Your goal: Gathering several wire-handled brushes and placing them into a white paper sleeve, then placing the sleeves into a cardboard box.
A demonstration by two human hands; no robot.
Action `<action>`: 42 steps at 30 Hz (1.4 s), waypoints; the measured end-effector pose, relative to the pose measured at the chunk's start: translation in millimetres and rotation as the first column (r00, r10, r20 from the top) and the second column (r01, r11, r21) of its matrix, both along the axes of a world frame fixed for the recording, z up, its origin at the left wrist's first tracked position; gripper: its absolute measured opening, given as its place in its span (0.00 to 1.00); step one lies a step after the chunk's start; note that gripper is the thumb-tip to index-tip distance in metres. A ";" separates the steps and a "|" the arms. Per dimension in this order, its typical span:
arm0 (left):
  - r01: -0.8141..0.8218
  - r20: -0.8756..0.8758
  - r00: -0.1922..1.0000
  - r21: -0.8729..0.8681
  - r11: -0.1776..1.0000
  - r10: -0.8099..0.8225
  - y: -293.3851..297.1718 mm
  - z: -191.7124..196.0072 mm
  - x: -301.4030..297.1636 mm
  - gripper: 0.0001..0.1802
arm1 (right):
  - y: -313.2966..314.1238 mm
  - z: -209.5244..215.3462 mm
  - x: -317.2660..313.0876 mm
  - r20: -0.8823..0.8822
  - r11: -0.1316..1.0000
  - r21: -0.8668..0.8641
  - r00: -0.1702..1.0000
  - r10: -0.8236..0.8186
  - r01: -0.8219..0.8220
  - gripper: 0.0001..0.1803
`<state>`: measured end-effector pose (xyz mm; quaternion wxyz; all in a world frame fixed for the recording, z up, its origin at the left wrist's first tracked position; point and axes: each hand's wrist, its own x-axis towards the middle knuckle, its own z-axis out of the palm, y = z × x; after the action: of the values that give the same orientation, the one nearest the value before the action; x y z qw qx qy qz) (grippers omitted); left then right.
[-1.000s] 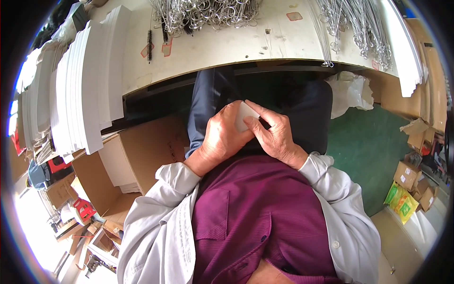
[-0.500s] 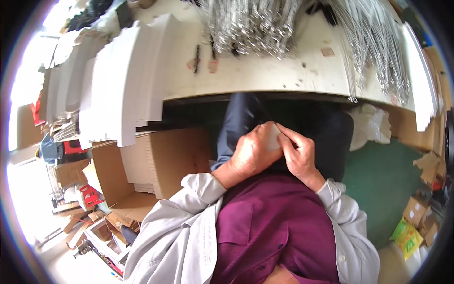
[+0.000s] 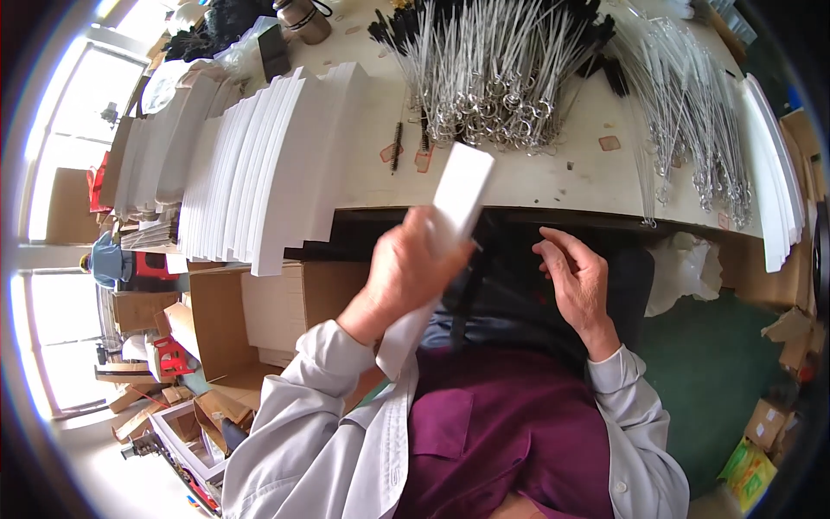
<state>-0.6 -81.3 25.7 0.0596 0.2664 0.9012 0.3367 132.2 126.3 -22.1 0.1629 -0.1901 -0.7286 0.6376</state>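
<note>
My left hand (image 3: pixel 403 272) is wrapped round a long, narrow white box (image 3: pixel 464 183), held tilted over my lap with its far end near the table edge. My right hand (image 3: pixel 577 285) hovers over my lap to the right, apart from the box. Its thumb and fingers are slightly bent, with a gap between them and nothing held. Beyond the box, a large heap of thin wire brushes (image 3: pixel 497 99) with ring ends and black bristles lies on the table (image 3: pixel 519 186). Upright white boxes (image 3: pixel 298 164) of similar shape stand in a row left of my left hand.
More wire brushes (image 3: pixel 705 143) lie at the table's right, beside other white boxes (image 3: pixel 772 173). An open cardboard carton (image 3: pixel 216 320) sits below the left table edge, holding white pieces. A metal flask (image 3: pixel 304 21) stands at the back. A crumpled plastic bag (image 3: pixel 683 268) hangs below the right table edge.
My hands, together at the box's end before, have parted. My left hand has moved left, bringing the long box into full view; the right moved right. The view has tilted up toward the table.
</note>
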 end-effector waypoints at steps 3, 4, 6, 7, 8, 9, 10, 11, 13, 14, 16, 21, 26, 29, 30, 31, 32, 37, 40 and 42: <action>-0.051 -0.082 0.995 -0.029 0.998 0.049 3.2 9.0 -30.7 0.25 | 3.5 -6.3 3.5 0.012 0.999 0.042 1.000 0.000 -0.001 0.15; -0.091 -0.167 0.982 -0.033 0.995 0.084 2.2 7.6 -42.2 0.25 | 4.4 -6.9 5.5 0.026 0.997 0.071 1.000 0.005 -0.007 0.14; -0.159 -0.148 0.980 -0.168 0.973 0.134 6.6 18.5 -66.6 0.29 | 8.1 -10.8 11.5 0.047 0.995 0.105 0.999 -0.003 -0.002 0.13; -0.202 -0.163 0.972 -0.196 0.959 0.171 6.6 19.6 -78.0 0.30 | 9.7 -11.2 13.7 0.031 0.990 0.142 0.999 -0.028 0.023 0.13; -0.230 -0.241 0.954 -0.207 0.951 0.178 3.0 15.3 -89.1 0.30 | 10.9 -11.1 14.8 0.013 0.983 0.178 0.999 -0.047 0.044 0.12; -0.257 -0.317 0.931 -0.215 0.942 0.182 0.3 11.8 -99.4 0.30 | 13.7 -10.2 15.6 0.008 0.983 0.178 0.999 -0.044 0.042 0.12; -0.274 -0.284 0.938 -0.255 0.927 0.199 0.6 12.2 -107.6 0.32 | 16.6 -10.5 17.5 0.016 0.983 0.175 0.998 -0.057 0.054 0.12; -0.273 -0.285 0.938 -0.253 0.928 0.198 1.4 13.6 -115.1 0.32 | 19.5 -10.1 19.2 0.025 0.983 0.174 0.997 -0.072 0.067 0.11; -0.269 -0.275 0.946 -0.361 0.893 0.173 7.9 15.3 -127.4 0.34 | 23.9 -7.3 23.4 0.039 0.977 0.191 0.994 -0.101 0.092 0.11; -0.300 -0.288 0.938 -0.389 0.871 0.195 12.9 15.9 -131.6 0.34 | 25.3 -6.5 24.9 0.022 0.971 0.207 0.992 -0.125 0.118 0.11; -0.308 -0.311 0.935 -0.478 0.822 0.169 16.6 13.9 -147.4 0.36 | 31.7 -8.6 26.0 -0.038 0.940 0.301 0.987 -0.155 0.160 0.10; -0.389 -0.455 0.881 -0.538 0.748 0.131 4.6 15.4 -165.2 0.37 | 68.9 12.8 28.1 -0.216 0.819 0.477 0.946 -0.243 0.319 0.09; -0.245 -0.489 0.872 -0.383 0.891 0.029 16.1 55.6 -110.2 0.30 | 140.0 30.9 49.8 -0.239 0.547 0.673 0.846 -0.476 0.498 0.10; 0.128 -0.292 0.940 -0.180 0.975 -0.177 45.6 67.5 -50.3 0.20 | 170.7 31.2 46.8 -0.268 0.529 0.674 0.838 -0.475 0.515 0.11; 0.236 -0.220 0.943 -0.091 0.968 -0.250 56.5 64.4 -33.5 0.19 | 178.1 31.7 40.3 -0.214 0.528 0.712 0.859 -0.465 0.463 0.12; 0.300 -0.193 0.933 -0.045 0.953 -0.303 66.4 53.9 -21.2 0.17 | 182.1 30.6 29.4 -0.161 0.532 0.742 0.880 -0.447 0.407 0.13; 0.381 -0.244 0.895 -0.019 0.924 -0.374 82.5 45.2 -10.1 0.16 | 184.4 31.9 20.1 -0.101 0.557 0.738 0.879 -0.466 0.381 0.14; 0.594 -0.283 0.775 0.023 0.804 -0.565 166.6 -10.6 33.9 0.12 | 186.9 22.8 -10.1 0.119 0.638 0.715 0.851 -0.512 0.285 0.27; 0.573 -0.318 0.752 -0.114 0.811 -0.577 206.3 -26.8 47.9 0.16 | 179.7 18.7 -13.8 0.141 0.578 0.776 0.824 -0.548 0.252 0.23; 0.553 -0.311 0.758 -0.159 0.818 -0.573 220.3 -25.5 51.1 0.18 | 181.6 15.5 -15.9 0.167 0.585 0.774 0.813 -0.557 0.242 0.21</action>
<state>50.4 139.0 0.1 0.0069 0.5776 0.7847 0.2249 116.3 307.9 -6.5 0.2165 -0.3968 -0.8713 0.1912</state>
